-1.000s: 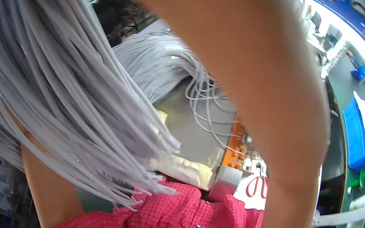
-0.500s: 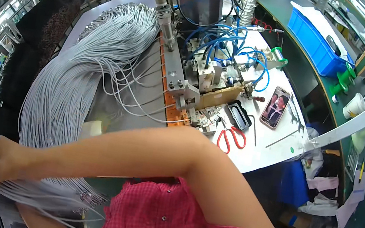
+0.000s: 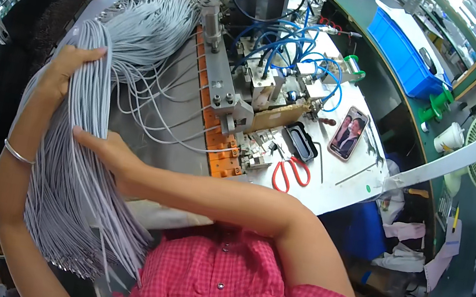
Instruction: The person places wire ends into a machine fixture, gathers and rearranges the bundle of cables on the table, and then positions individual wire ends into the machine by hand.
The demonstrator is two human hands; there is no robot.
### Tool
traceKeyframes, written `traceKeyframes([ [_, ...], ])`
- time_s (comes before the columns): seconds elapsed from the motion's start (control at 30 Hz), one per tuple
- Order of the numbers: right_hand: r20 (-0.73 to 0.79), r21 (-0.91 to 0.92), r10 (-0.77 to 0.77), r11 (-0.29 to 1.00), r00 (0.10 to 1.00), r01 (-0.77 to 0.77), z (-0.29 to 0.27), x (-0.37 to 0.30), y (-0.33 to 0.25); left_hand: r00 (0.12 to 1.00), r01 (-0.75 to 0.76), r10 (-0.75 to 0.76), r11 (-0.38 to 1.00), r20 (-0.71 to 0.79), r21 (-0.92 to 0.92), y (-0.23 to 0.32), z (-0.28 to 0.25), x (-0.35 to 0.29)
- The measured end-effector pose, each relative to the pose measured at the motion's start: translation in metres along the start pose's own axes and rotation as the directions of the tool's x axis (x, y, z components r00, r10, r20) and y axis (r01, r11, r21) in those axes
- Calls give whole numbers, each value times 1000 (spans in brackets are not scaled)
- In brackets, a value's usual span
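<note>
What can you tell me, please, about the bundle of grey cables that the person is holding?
The bundle of grey cables is a thick sheaf of many thin, smooth, plastic-looking strands. It runs from the left hand, which grips its upper part, down to loose fanned ends near the red shirt. The right hand presses on its middle.

Bright and evenly lit, with soft, faint shadows. Mild glare on the pale counter (image 3: 331,192) and strong daylight bleaching the left rim. Sharp at centre; heavily bent and stretched toward the black circular fisheye edge, slightly soft there.
</note>
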State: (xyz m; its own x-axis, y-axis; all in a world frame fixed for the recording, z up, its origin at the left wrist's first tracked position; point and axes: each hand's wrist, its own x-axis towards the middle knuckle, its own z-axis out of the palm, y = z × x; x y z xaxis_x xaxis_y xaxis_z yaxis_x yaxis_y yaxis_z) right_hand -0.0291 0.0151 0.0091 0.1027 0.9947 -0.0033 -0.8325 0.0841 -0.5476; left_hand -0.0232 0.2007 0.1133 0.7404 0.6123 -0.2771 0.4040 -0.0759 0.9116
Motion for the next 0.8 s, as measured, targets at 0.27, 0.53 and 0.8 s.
traceKeyframes([
  [0.27, 496, -800, -837, -337, 230, 495, -11, 27, -90, 989, -121, 103, 978, 110, 168, 15, -25, -13],
  [0.53, 351, -860, 224, -306, 909, 408, -2, 5, -10, 992, -113, 108, 990, 62, 84, 9, -16, -13],
  [0.8, 427, -834, 729, 90, 535, 544, 14, -96, 62, 987, -157, 158, 983, -2, 93, 8, -1, -10],
])
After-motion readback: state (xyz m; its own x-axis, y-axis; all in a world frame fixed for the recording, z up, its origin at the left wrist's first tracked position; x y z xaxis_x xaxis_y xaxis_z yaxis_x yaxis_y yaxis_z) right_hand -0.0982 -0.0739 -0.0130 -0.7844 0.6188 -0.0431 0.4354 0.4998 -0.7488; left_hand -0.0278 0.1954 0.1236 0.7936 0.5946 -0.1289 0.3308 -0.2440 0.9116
